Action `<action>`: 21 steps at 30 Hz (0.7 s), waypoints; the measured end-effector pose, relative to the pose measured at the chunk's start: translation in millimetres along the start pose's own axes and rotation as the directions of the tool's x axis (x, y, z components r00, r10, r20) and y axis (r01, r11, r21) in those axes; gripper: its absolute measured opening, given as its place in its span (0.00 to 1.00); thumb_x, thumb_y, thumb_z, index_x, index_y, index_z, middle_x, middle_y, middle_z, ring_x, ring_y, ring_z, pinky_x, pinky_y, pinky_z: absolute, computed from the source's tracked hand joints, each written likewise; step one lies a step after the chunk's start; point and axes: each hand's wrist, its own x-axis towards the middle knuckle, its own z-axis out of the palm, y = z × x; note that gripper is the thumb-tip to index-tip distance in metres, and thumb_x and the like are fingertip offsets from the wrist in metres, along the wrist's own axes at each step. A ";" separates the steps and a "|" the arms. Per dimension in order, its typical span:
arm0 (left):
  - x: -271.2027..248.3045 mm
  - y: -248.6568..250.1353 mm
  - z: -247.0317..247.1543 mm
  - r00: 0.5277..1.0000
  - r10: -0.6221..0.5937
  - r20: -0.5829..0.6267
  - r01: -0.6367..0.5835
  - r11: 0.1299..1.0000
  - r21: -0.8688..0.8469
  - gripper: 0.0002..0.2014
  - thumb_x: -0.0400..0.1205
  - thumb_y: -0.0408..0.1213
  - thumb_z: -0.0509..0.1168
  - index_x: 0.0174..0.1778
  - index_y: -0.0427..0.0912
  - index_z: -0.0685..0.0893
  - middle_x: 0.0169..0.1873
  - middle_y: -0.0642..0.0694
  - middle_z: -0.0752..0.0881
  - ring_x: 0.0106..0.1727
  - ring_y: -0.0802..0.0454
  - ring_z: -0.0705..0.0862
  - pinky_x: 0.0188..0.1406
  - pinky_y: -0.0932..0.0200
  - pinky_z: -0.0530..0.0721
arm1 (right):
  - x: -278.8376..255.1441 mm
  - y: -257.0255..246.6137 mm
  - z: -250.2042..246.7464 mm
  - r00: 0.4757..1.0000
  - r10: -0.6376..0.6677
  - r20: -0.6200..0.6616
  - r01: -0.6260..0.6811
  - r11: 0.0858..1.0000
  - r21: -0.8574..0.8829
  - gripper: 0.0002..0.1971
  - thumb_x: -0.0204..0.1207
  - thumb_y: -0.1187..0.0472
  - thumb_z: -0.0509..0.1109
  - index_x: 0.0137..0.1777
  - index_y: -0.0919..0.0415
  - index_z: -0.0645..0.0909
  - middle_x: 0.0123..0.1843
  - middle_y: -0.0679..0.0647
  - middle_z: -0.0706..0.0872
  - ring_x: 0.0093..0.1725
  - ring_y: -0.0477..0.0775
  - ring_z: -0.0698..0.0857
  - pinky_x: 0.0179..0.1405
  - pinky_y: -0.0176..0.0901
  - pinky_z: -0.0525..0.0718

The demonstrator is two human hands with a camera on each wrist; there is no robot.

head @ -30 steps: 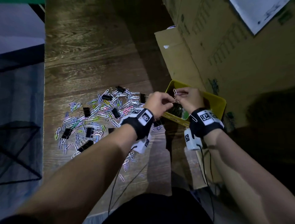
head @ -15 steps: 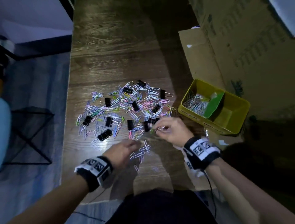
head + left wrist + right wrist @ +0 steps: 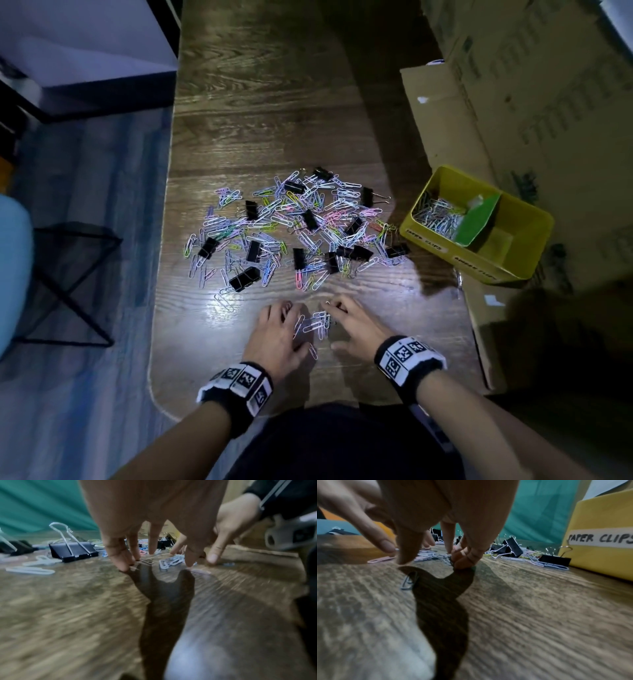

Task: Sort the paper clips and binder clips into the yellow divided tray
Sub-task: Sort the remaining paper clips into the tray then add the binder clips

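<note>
Fingertips [image 3: 120, 562] of the left hand [image 3: 274, 337] press, spread, on the table [image 3: 260, 102] as the right hand [image 3: 356, 325] curls over a small cluster of paper clips [image 3: 313, 323] between them; a firm grip cannot be confirmed. Both hands, above the yellow divided tray [image 3: 479, 265] 1 second ago, are back at the near edge, suggesting another load. These clips lie flat, long axes pointing away, slightly rightward. Black binder clips [image 3: 245, 278] await sorting.

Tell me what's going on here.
A person is sorting clips. Fingers of the left hand lie straight and those of the right hand curl on a few paper clips near the table edge; whether the right pinches any is unclear. A mixed pile with black binder clips lies beyond. The tray holds paper clips in one compartment.
</note>
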 end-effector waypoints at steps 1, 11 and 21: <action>-1.6 2.7 2.4 1.000 0.002 0.006 -0.002 1.000 -0.026 0.35 0.68 0.58 0.64 0.69 0.44 0.71 0.61 0.38 0.76 0.59 0.40 0.75 0.61 0.46 0.79 | -0.5 0.5 1.6 1.000 -0.001 0.013 0.001 1.000 -0.009 0.44 0.68 0.47 0.77 0.80 0.52 0.59 0.73 0.54 0.64 0.70 0.54 0.68 0.70 0.52 0.74; -6.9 13.8 9.9 0.958 0.179 0.226 -0.201 0.976 0.081 0.21 0.74 0.45 0.54 0.58 0.45 0.83 0.54 0.48 0.85 0.50 0.48 0.81 0.51 0.58 0.84 | -16.3 -1.7 6.8 0.998 -0.045 0.037 0.050 0.990 -0.131 0.24 0.72 0.59 0.74 0.69 0.52 0.76 0.63 0.59 0.77 0.58 0.63 0.80 0.57 0.57 0.82; -6.3 37.5 -3.0 0.967 0.120 0.223 -0.143 0.985 0.093 0.22 0.78 0.25 0.54 0.71 0.33 0.68 0.67 0.38 0.72 0.70 0.41 0.69 0.70 0.54 0.67 | -28.2 -17.7 6.0 0.997 0.071 0.023 -0.068 0.991 -0.115 0.16 0.80 0.55 0.60 0.63 0.62 0.80 0.59 0.61 0.78 0.54 0.63 0.81 0.54 0.52 0.82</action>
